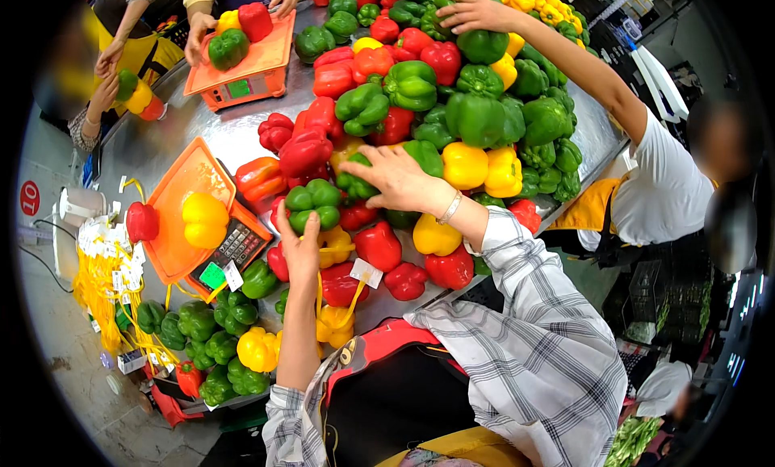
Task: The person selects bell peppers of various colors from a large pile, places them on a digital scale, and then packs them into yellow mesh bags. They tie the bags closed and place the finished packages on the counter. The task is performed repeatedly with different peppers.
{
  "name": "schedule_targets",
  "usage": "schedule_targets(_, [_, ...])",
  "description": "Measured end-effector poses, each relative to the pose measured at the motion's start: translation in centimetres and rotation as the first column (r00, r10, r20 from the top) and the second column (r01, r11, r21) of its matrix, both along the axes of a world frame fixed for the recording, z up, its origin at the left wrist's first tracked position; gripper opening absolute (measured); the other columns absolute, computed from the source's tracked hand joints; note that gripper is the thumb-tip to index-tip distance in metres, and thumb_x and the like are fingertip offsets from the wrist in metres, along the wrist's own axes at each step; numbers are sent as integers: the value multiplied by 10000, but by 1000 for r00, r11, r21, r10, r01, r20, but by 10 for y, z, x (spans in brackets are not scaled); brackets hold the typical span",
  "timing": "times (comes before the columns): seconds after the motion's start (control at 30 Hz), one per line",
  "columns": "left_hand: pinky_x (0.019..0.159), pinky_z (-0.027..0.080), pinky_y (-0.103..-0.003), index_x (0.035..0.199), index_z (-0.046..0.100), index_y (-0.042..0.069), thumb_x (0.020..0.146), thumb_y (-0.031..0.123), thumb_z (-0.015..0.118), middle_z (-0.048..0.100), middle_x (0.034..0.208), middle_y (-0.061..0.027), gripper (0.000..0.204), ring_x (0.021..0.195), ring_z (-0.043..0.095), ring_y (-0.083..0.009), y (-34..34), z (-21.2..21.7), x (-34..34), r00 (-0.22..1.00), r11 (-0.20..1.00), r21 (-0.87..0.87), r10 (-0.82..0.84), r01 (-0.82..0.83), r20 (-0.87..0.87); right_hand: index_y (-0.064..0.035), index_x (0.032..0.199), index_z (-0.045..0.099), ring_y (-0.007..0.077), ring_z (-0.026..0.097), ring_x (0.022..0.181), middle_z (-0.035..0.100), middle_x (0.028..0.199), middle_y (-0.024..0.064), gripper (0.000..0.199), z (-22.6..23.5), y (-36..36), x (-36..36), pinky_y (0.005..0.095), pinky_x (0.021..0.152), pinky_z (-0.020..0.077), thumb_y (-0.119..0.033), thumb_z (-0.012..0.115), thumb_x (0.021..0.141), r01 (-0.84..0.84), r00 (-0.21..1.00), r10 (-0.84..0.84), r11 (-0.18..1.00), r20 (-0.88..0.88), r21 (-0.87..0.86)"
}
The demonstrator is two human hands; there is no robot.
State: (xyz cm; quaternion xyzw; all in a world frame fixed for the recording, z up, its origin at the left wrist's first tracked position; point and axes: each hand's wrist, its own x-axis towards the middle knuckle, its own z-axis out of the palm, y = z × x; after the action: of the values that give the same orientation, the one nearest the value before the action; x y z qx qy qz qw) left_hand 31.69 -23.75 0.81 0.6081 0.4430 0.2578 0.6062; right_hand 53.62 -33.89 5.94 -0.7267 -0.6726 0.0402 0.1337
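Note:
My left hand (pixel 300 247) comes up from the lower edge with its fingers around the lower side of a green bell pepper (pixel 315 197). To its right, my right hand (pixel 397 179), with a bracelet at the wrist, reaches over the pile. Its fingers are spread on top of another green bell pepper (pixel 353 186), partly hidden beneath them. Red, green and yellow bell peppers lie close around both hands. A yellow bell pepper (pixel 205 220) sits on the orange scale (pixel 184 172) to the left, with a red bell pepper (pixel 143 222) at the tray's edge.
A second orange scale (pixel 270 55) bears several peppers, with a co-worker's hands beside it. Another person's arm (pixel 581 71) reaches into the pile (pixel 476 116) from the right. Yellow ties with white tags (pixel 109 265) hang at the left. Green peppers (pixel 198 320) line the near left edge.

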Motion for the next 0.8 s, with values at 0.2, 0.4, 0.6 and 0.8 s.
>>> schedule_targets(0.2, [1140, 306, -386, 1498, 334, 30, 932, 166, 631, 413, 1495, -217, 654, 1392, 397, -314, 12, -14, -4, 990, 975, 192, -90, 110, -107, -167, 1293, 576, 320, 536, 1130, 577, 1233, 118, 607, 30, 38, 38, 448, 911, 460, -120, 737, 710, 88, 991, -115, 952, 75, 293])
schedule_targets(0.4, [1030, 386, -357, 1427, 433, 21, 935, 121, 614, 514, 1388, -183, 533, 1250, 483, -255, -2, -9, -14, 999, 961, 273, -42, 44, -13, -179, 1324, 535, 343, 526, 1162, 539, 1269, 118, 756, -4, 78, 91, 447, 965, 451, -5, 742, 618, 31, 960, -77, 984, 268, 173])
schedule_targets(0.6, [425, 281, -166, 1205, 568, 55, 951, 134, 606, 646, 1035, -75, 268, 517, 391, -18, -20, 74, -83, 919, 819, -522, -14, 237, 394, -118, 1309, 536, 300, 580, 1114, 597, 1211, 140, 721, 44, 63, 71, 392, 965, 467, -192, 846, 662, 163, 900, -115, 983, -420, 81])
schedule_targets(0.8, [383, 199, -165, 1154, 566, 77, 971, 214, 617, 585, 857, -29, 234, 462, 300, 2, -64, 118, -125, 565, 514, -544, 132, 664, 814, -21, 1292, 523, 142, 592, 1065, 632, 1138, 64, 605, 72, 83, -31, 302, 914, 491, -325, 785, 840, -127, 311, 45, 992, -949, 5])
